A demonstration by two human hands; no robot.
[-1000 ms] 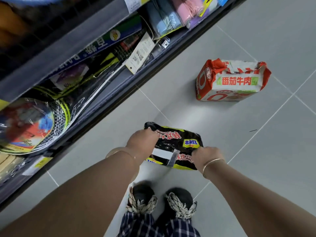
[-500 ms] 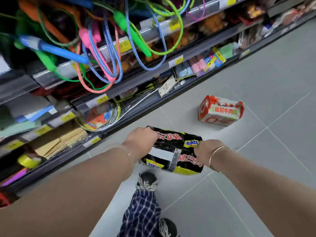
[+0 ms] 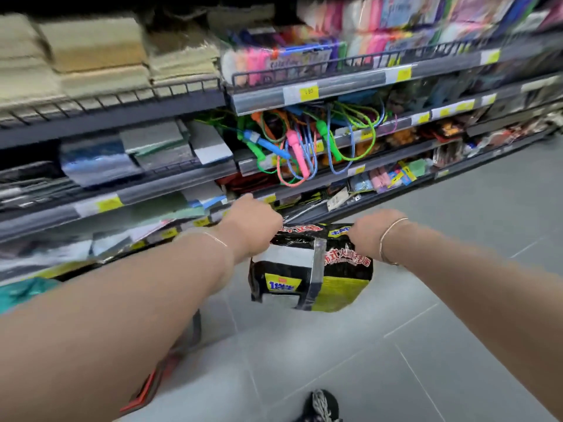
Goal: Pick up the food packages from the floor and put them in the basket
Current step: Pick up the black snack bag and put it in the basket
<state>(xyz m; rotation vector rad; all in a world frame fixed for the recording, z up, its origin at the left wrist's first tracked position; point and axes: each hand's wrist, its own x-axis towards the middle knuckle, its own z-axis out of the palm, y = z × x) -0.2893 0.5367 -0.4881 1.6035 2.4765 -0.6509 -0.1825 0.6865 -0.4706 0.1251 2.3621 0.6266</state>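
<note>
So the head view is the only angle going, and both hands are hanging onto one food package (image 3: 307, 269), a black and yellow multipack with red lettering and a grey band running down its middle. It's being held up in the air, clear of the grey tiled floor (image 3: 396, 345), roughly level with the bottom shelves.

Left hand (image 3: 253, 229) is gripping the pack's top left corner, fingers curled down over the far edge and closed on the wrapper. Right hand (image 3: 365, 233) is doing the same at the top right corner, fingers wrapped over the top and clamped on it; honestly the fingertips themselves are hiding behind the pack on both sides. Each wrist is wearing a thin bangle, the right one (image 3: 387, 242) showing up clearer than the left.

Down at the lower left, under the left forearm, something with a red-orange edge and a dark upright bar (image 3: 170, 363) is peeking out. Could be the basket, but it's too blurred and covered to say.

Behind the hands the store shelving (image 3: 350, 83) is running along the aisle with yellow price tags on the rails. Skipping ropes (image 3: 304, 141) in green, blue, pink and orange are dangling off the middle shelf, folded beige cloths (image 3: 91, 47) are sitting on the upper left, and pink packets are lining the top right. A dark shoe (image 3: 323, 405) is showing at the bottom edge on the floor. Whole left side is pretty smeared.
</note>
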